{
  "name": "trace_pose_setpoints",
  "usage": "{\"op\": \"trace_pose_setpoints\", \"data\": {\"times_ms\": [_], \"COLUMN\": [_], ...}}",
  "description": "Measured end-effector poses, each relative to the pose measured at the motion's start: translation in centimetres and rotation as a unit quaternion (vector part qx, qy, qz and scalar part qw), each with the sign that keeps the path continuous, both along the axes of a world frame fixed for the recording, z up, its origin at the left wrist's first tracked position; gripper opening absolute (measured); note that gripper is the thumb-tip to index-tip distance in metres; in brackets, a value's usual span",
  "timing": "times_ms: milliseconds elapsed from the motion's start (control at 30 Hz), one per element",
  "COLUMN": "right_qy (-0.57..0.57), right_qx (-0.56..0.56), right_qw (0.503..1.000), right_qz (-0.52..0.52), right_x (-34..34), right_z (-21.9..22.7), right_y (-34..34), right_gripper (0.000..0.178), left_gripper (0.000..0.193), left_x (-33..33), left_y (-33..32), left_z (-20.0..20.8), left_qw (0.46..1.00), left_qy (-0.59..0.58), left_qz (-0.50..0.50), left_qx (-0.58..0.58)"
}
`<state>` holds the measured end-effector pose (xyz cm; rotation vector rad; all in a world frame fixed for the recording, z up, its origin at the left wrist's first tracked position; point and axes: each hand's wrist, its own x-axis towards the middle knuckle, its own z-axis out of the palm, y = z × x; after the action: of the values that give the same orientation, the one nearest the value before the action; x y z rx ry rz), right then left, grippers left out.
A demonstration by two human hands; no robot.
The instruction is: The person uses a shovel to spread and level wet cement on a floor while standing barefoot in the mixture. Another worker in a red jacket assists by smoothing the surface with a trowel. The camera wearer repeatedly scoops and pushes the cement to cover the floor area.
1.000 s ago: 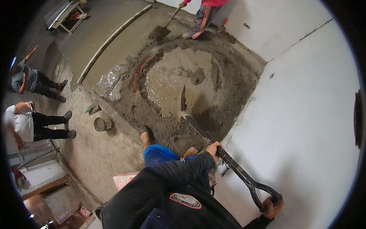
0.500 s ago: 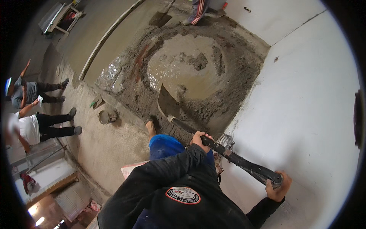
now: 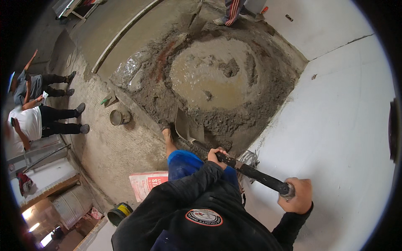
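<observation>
Both hands are closed on a shovel [image 3: 255, 175] with a dark, scuffed shaft. My left hand [image 3: 217, 158] wraps the shaft partway down, in front of my blue shorts. At the upper end, by the white wall, my right hand [image 3: 296, 195] grips the handle. The shovel's metal blade [image 3: 187, 124] rests low against the near edge of a ring of wet grey mortar [image 3: 226, 119], beside my left foot [image 3: 167, 127]. Inside that ring lies a watery grey pool [image 3: 201, 79] with a few lumps in it.
A white wall [image 3: 335, 121] runs along the right, with coiled wire [image 3: 250, 159] at its foot. Left stand a bucket [image 3: 119, 117], a trowel [image 3: 109, 99], a printed sack [image 3: 148, 183] and two people [image 3: 63, 115]. Another person's leg [image 3: 233, 11] is beyond the mortar.
The shovel blade has drawn back from the pool's edge toward my feet. My right hand has shifted slightly left and up. At the far side, the other person's shovel has moved against the mortar ring.
</observation>
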<state>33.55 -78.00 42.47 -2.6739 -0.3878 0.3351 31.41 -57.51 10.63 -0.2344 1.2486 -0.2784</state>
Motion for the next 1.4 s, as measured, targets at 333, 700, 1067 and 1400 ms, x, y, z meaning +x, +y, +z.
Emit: {"op": "trace_pose_setpoints", "data": {"times_ms": [333, 700, 1067, 1400], "right_qy": [-0.021, -0.047, -0.082, -0.085], "right_qx": [-0.013, 0.124, 0.08, -0.091], "right_qw": [1.0, 0.99, 0.993, 0.989], "right_qz": [-0.013, 0.056, -0.002, -0.08], "right_x": [2.2, 4.3, 4.1, 4.9], "right_z": [3.0, -4.7, -1.5, 8.8], "right_y": [-0.4, 4.0, 10.4, 17.4], "right_gripper": [0.029, 0.027, 0.027, 0.026], "left_gripper": [0.01, 0.016, 0.026, 0.046], "left_x": [-0.8, -1.2, -1.0, -0.7], "left_y": [-0.7, 1.6, 6.2, 8.3], "left_z": [2.6, -7.6, -7.3, 0.9], "left_qw": [0.999, 0.999, 0.984, 0.904], "left_qy": [-0.035, -0.011, -0.032, -0.133], "left_qz": [0.0, -0.053, -0.159, -0.352], "left_qx": [0.014, -0.004, 0.08, -0.201]}}
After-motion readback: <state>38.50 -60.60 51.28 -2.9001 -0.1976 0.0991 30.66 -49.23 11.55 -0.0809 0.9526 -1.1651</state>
